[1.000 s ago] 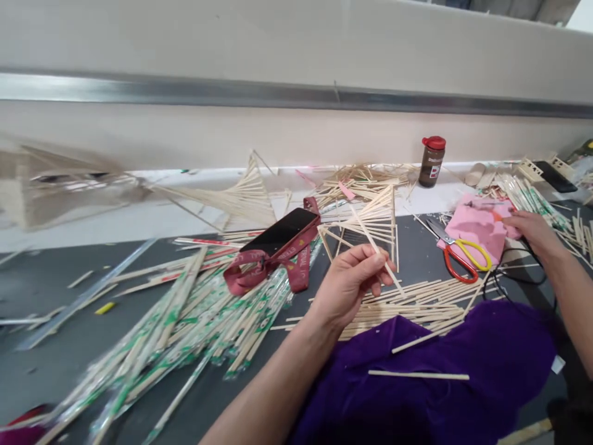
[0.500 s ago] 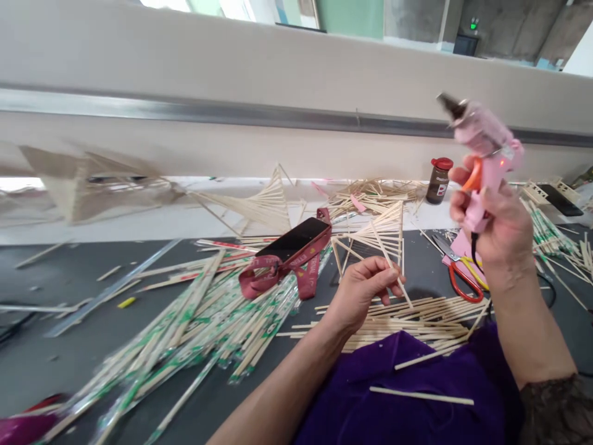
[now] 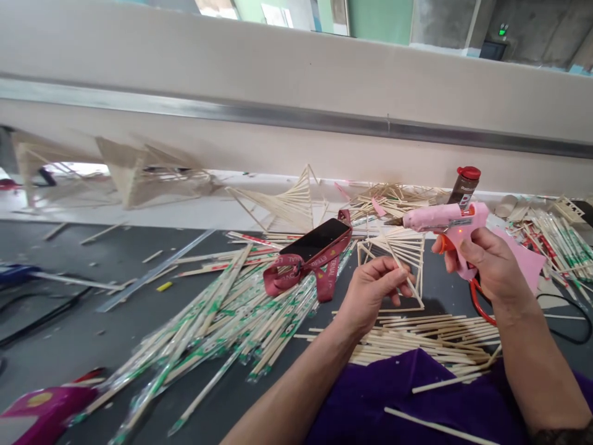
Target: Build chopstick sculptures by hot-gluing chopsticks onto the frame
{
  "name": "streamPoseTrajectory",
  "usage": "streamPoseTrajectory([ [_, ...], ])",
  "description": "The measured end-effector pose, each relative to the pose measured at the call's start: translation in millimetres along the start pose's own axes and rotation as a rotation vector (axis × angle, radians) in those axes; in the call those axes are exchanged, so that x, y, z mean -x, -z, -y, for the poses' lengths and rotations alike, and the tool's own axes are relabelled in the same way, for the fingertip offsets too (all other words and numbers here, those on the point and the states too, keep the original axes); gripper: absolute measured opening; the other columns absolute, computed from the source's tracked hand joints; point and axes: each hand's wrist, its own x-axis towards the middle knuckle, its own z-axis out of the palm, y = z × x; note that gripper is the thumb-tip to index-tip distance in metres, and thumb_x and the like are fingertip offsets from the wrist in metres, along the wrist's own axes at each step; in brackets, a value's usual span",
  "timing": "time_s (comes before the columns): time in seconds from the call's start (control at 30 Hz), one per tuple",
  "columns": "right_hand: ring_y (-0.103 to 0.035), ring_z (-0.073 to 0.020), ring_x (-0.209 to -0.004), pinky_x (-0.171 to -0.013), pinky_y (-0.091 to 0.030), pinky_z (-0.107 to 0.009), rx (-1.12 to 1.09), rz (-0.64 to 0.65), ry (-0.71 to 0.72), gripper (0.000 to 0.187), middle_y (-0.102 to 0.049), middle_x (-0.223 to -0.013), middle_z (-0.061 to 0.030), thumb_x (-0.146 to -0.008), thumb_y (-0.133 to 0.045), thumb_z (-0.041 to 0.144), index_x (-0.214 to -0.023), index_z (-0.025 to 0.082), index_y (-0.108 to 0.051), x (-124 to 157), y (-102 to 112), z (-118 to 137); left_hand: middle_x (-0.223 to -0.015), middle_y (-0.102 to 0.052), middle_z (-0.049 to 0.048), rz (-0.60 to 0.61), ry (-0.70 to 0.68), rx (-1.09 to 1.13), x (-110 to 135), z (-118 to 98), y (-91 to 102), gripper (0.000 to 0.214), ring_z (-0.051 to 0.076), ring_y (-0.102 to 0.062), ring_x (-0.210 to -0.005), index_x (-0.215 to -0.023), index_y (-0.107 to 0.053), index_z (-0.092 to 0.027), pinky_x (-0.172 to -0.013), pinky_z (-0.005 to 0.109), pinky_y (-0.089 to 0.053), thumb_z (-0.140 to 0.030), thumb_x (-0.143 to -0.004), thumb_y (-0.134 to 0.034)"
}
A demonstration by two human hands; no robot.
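Between the thumb and fingers of my left hand (image 3: 377,287) is a thin wooden stick (image 3: 394,252), held slanting upward to the left. Just behind it stands a small frame of glued sticks (image 3: 420,262), its rows fanned out. My right hand (image 3: 486,259) grips a pink hot glue gun (image 3: 445,217), a finger at its orange trigger. The gun's nozzle points left and lies close to the upper end of the stick; whether they touch I cannot tell. Loose sticks (image 3: 430,334) lie below my hands, on the table and by the purple cloth (image 3: 393,389).
Wrapped chopsticks (image 3: 222,309) spread over the left of the table. A phone (image 3: 319,236) with a red lanyard (image 3: 282,281) rests behind them. Further back are a fanned stick model (image 3: 296,201) and a red-capped bottle (image 3: 466,184). A pink sheet (image 3: 521,259) lies at right.
My right hand has lowered the glue gun from high on the right, turning its nozzle left toward the stick. My left hand still pinches the stick. The view has shifted somewhat left.
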Motion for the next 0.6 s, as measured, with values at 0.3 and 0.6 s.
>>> streamPoseTrajectory([
  [0.3, -0.056, -0.0141, -0.061, -0.049, -0.039, -0.027, 0.133, -0.089, -0.013, 0.022, -0.067, -0.077, -0.003, -0.089, -0.061, 0.043, -0.095, 0.023, -0.067, 2.1, 0.8, -4.4, -0.067, -0.068, 0.0036, 0.016, -0.004, 0.027, -0.9, 3.6, -0.4, 0.034, 0.01, -0.06, -0.05, -0.069, -0.061, -0.013, -0.039, 0.016, -0.04, -0.038, -0.06, -0.083],
  [0.6, -0.053, -0.0111, -0.06, -0.053, -0.039, -0.027, 0.119, -0.088, 0.003, 0.021, -0.066, -0.079, -0.0017, -0.091, -0.059, 0.041, -0.091, 0.02, -0.064, 4.4, -2.2, -4.2, -0.066, -0.068, 0.0029, 0.021, 0.003, 0.016, -0.3, 6.4, -1.3, 0.036, 0.009, -0.061, -0.049, -0.069, -0.06, -0.013, -0.039, 0.015, -0.041, -0.039, -0.06, -0.083],
])
